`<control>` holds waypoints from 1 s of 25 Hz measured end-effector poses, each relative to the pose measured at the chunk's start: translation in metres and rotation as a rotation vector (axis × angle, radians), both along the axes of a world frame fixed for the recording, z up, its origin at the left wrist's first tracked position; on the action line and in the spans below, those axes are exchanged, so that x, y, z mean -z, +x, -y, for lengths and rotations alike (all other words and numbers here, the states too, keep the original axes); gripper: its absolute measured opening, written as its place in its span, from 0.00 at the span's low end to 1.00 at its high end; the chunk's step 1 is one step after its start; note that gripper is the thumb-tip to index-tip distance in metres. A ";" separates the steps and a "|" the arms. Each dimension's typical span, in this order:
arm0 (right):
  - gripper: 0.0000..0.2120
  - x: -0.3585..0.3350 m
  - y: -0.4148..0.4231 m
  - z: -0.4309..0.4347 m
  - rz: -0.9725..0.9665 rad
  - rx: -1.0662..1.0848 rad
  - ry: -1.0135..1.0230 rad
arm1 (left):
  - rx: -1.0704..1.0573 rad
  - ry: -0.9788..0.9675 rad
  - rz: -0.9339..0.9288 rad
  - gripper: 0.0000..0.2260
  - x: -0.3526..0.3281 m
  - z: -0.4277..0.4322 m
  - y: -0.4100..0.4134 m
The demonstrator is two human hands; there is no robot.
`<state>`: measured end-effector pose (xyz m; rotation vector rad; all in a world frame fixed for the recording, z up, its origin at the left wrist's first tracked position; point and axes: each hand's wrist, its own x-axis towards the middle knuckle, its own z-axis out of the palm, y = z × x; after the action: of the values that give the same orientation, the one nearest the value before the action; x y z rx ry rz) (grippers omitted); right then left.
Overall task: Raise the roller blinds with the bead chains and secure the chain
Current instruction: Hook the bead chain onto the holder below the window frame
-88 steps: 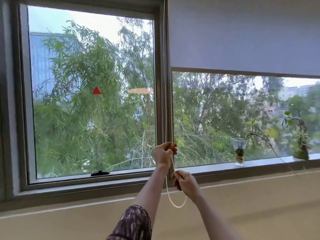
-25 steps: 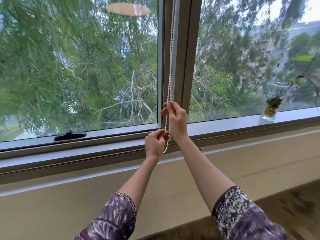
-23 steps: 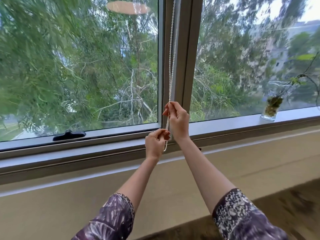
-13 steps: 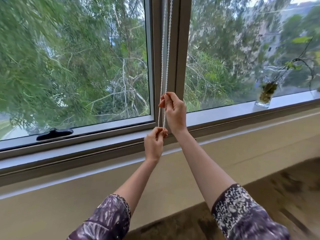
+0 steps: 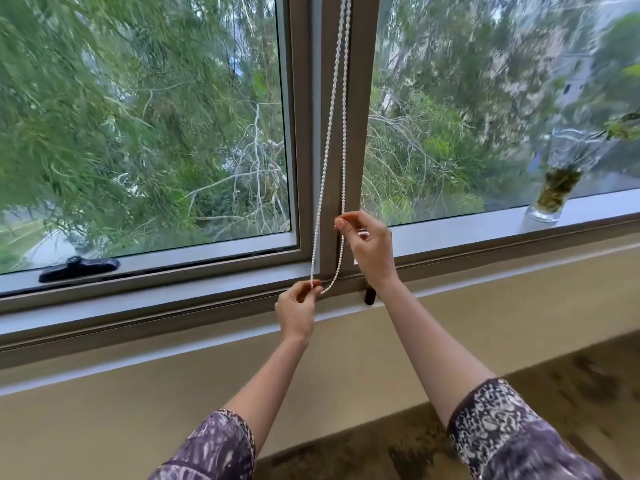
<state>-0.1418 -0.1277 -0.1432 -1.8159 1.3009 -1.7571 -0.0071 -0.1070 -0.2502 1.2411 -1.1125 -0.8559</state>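
Note:
A white bead chain (image 5: 328, 133) hangs as a loop in front of the grey window post (image 5: 356, 98). My left hand (image 5: 297, 311) pinches the bottom of the loop just below the lower window frame. My right hand (image 5: 369, 247) pinches the right strand higher up, at sill height. The two strands spread apart between my hands. A small dark fitting (image 5: 370, 295) sits on the frame just under my right wrist. The roller blind itself is out of view above.
A glass vase with a green plant (image 5: 557, 181) stands on the sill at the right. A black window handle (image 5: 78, 268) lies on the left pane's lower frame. A beige wall runs below the sill, with dark patterned floor at the bottom right.
The view has dropped from the blind to the sill. My left hand has moved lower with the loop's bottom end, and the two chain strands have spread apart. My right hand stays high.

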 end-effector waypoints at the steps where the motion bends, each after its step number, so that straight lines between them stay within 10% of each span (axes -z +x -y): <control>1: 0.05 0.005 -0.010 0.005 -0.010 0.020 0.024 | -0.013 0.016 -0.003 0.04 0.004 0.004 -0.003; 9: 0.05 0.081 -0.104 0.031 -0.064 0.254 0.290 | -0.055 0.055 -0.021 0.04 0.025 0.023 -0.031; 17: 0.15 0.155 -0.133 0.060 -0.677 0.097 0.725 | -0.108 0.038 -0.061 0.06 0.030 0.031 -0.053; 25: 0.13 0.173 -0.136 0.066 -0.785 0.090 0.653 | -0.143 0.019 -0.065 0.08 0.037 0.032 -0.043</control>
<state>-0.2778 -0.1934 -0.3162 -2.0733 1.9417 -0.4663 -0.0505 -0.1393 -0.2871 1.2838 -0.9531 -0.7946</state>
